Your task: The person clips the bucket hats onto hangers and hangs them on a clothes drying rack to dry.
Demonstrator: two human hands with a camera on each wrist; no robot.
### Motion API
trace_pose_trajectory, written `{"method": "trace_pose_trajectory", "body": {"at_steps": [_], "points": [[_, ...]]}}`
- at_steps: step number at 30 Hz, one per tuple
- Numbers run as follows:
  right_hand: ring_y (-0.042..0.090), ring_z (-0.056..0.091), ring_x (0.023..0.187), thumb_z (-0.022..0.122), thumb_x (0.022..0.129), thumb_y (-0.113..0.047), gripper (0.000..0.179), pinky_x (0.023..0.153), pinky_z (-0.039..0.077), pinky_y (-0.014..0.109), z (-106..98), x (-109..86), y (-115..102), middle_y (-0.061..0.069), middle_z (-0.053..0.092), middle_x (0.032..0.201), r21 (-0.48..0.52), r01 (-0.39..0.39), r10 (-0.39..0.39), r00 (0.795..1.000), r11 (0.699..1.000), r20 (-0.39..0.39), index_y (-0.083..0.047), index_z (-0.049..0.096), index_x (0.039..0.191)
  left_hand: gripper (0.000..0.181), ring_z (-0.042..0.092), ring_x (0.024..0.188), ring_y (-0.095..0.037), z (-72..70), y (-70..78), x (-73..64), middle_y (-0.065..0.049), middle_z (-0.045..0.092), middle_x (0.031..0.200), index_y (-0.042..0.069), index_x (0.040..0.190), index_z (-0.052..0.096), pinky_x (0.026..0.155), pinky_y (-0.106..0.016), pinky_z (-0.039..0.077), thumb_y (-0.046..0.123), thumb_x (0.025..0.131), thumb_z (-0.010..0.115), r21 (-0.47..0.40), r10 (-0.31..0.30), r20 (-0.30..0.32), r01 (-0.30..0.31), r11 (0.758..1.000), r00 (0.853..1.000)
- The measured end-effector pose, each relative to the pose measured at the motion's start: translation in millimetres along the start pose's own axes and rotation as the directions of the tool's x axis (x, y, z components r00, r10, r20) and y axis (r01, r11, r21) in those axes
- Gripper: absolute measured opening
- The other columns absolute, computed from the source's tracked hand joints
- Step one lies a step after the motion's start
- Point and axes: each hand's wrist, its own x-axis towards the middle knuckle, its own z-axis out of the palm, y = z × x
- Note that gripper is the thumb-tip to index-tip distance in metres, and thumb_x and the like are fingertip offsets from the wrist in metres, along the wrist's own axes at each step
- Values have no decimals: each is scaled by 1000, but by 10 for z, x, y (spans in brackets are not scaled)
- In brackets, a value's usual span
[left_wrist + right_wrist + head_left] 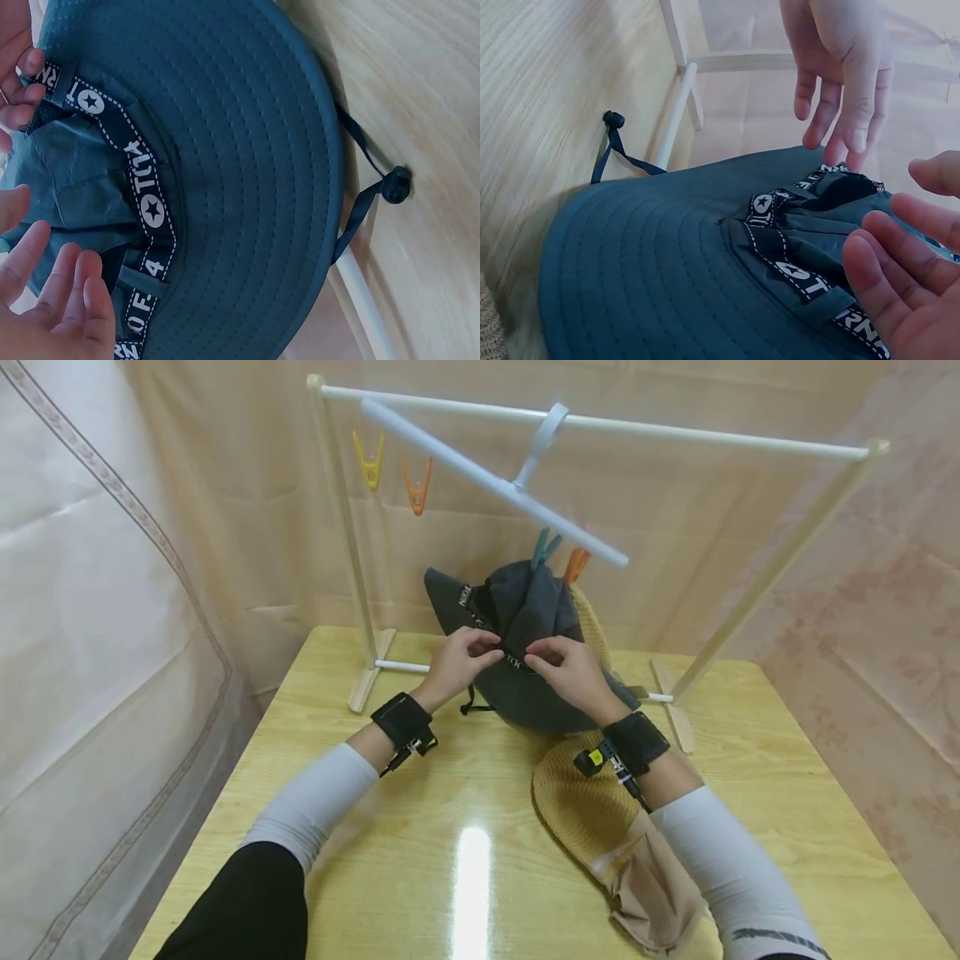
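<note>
A dark teal brimmed hat (536,693) hangs with its inside toward me, below a teal clothespin (545,549). White letters and stars run along its black inner band (152,210). My left hand (459,667) is at the left part of this band, fingers loosely bent and thumb apart from them. On the other side, my right hand (572,675) is held over the band with relaxed fingers; in the right wrist view a gap shows between thumb and fingers. A black chin cord with a toggle (396,184) dangles from the brim.
A pale blue hanger (487,481) hangs tilted on a white rack rod (712,437). Yellow (370,464) and orange (417,489) clothespins hang at left, another orange clothespin (577,564) beside the teal one. Tan ribbed fabric (585,793) lies on the wooden table (360,843) near my right forearm.
</note>
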Motion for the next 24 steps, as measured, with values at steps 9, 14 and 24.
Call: {"method": "trace_pose_trajectory", "body": {"at_steps": [9,14,24], "points": [[27,66,89,64,95,-19,24,78,53,43,-4,-114,35,15,71,104,-39,14,-12,998,999,56,-1,71,109,27,64,99,-25,70,19,-73,-11,66,112,8,112,72,88,-38,52,24,90,71,24,8,49,-10,1000,999],[27,66,90,64,95,-19,24,78,54,42,16,-173,53,15,71,104,-44,17,-13,996,999,91,0,71,110,27,65,97,-25,89,1,-131,-11,67,110,8,112,72,87,-37,53,24,89,72,11,14,82,-14,1000,997],[23,66,86,67,93,-19,23,77,54,38,17,-302,126,11,70,98,-87,56,-41,985,995,166,-3,71,108,27,65,98,-25,179,-33,-191,-10,66,112,9,114,71,87,-36,54,22,91,70,-8,33,146,-32,999,989]]}}
